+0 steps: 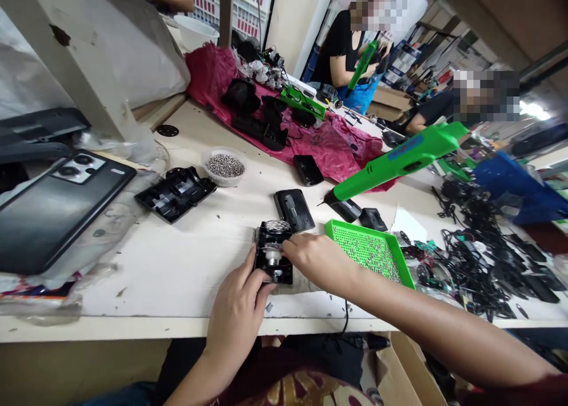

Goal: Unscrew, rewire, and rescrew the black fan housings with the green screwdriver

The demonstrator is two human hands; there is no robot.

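- Black housing (287,274) with motor parts: on table (177,276), near 6 o'clock edge
- Left hand (237,305): fingers and thumb grip housing, 7 o'clock side
- Right hand (319,261): fingertips bent in at 3 o'clock, pinch unclear
- Green screw tray (341,234) 3 o'clock, screw bowl (225,166) 11
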